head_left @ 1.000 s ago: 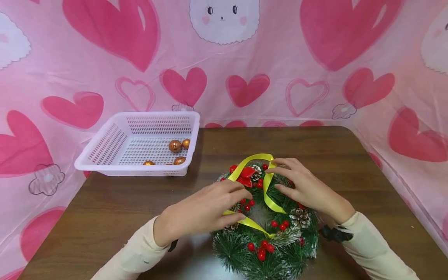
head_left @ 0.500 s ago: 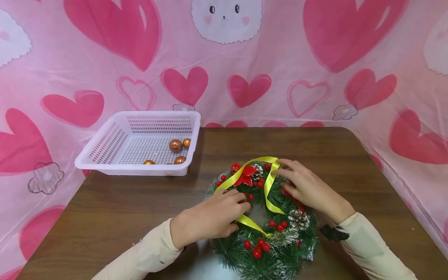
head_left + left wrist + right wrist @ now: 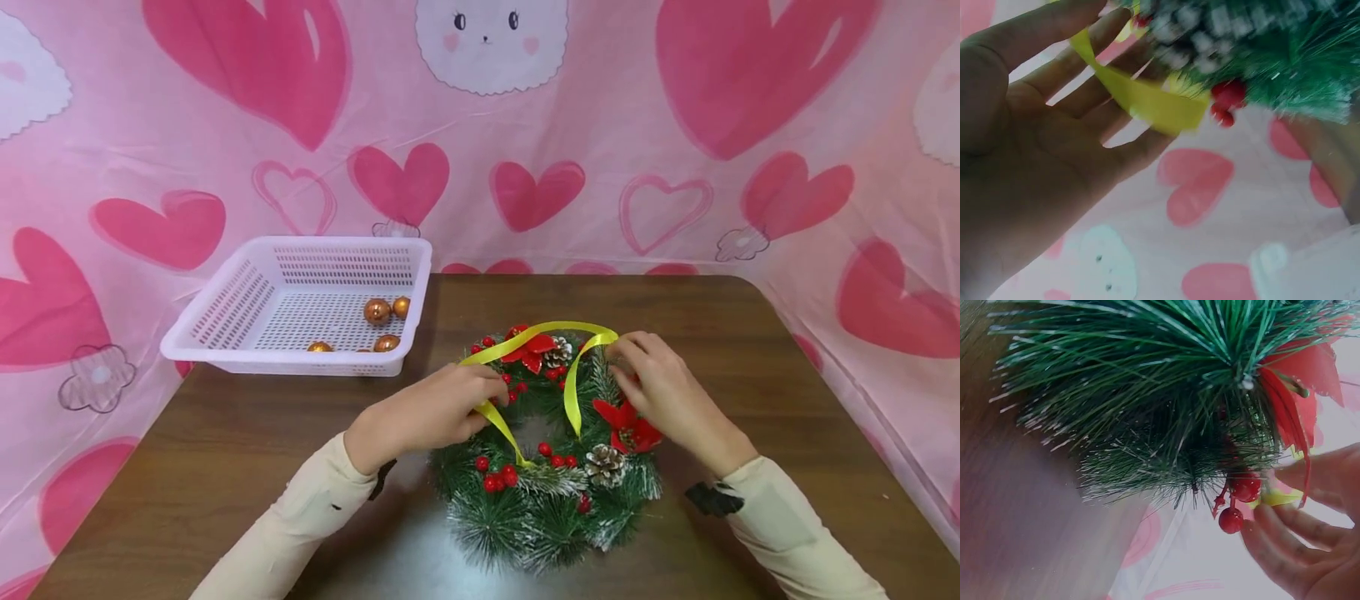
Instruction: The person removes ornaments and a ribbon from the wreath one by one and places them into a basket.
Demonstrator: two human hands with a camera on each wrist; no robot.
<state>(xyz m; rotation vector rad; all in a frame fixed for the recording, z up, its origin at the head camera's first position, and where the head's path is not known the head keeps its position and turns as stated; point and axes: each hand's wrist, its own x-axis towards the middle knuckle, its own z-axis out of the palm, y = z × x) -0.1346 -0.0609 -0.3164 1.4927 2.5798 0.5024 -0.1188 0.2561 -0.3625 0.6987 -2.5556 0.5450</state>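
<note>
A green wreath lies on the table, with frosted tips, red berries, pinecones and red poinsettias. A yellow ribbon arches across its far side, with both ends running down into the wreath's middle. My left hand is at the wreath's left side and pinches the ribbon between thumb and fingers. In the left wrist view, the ribbon crosses in front of the fingers. Over the upper right, my right hand pinches the ribbon's bend, beside berries in the right wrist view.
A white plastic basket stands at the back left of the brown table. Several shiny copper-coloured balls lie in it. A pink heart-patterned cloth hangs behind the table.
The wreath has turned and moved slightly left and away from me. The ribbon's right bend has moved right with my right hand. My left hand has moved a little back along the ribbon.
</note>
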